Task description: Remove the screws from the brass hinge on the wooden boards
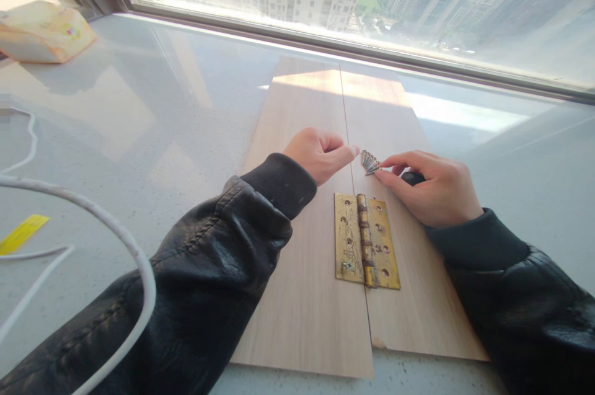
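Two pale wood boards lie side by side, the left board (297, 296) and the right board (432, 314), with a narrow seam between them. A worn brass hinge (349, 237) lies open across the seam; a cross-head screw (347, 265) sits in its lower left hole. Beyond the hinge, several screws (370, 162) lie fanned out on the right board. My left hand (316, 153) is closed just left of them, thumb and forefinger together; what they hold, if anything, is hidden. The fingertips of my right hand (432, 187) touch the screws, while a rounded black object (413, 178) shows within its grip.
A white cable (125, 234) loops over my left sleeve, near a yellow tag (23, 234). A soft packet (46, 32) sits at the far left of the speckled white sill (186, 110). The window frame (279, 35) runs along the back.
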The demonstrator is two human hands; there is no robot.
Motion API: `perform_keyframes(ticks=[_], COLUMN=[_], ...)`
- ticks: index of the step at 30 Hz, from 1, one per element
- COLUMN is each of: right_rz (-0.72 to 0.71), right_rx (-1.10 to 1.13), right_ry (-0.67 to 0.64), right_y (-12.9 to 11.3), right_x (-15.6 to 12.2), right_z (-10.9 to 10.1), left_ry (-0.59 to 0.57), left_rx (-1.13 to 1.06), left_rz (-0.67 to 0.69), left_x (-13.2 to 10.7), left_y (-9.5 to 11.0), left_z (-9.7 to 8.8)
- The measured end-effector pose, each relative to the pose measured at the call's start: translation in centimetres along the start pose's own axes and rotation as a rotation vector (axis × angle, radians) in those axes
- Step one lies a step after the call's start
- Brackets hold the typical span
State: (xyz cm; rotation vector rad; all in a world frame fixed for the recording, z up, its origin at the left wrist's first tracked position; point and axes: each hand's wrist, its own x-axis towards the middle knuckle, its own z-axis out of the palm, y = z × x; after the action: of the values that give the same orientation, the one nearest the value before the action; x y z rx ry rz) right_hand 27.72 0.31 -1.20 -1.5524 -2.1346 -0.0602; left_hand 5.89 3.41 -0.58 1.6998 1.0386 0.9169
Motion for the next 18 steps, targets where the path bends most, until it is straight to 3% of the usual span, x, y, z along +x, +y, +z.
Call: perform_keyframes(ticks=[18], right_rz=[0.085], right_rx=[-0.038], right_ry=[0.011], right_y=[0.10], right_x=[0.02], right_z=[-0.01], left_ry=[-0.002], left_rx=[0.009], left_rz=[0.003], left_x=[-0.04], left_y=[0.02], left_z=[0.00])
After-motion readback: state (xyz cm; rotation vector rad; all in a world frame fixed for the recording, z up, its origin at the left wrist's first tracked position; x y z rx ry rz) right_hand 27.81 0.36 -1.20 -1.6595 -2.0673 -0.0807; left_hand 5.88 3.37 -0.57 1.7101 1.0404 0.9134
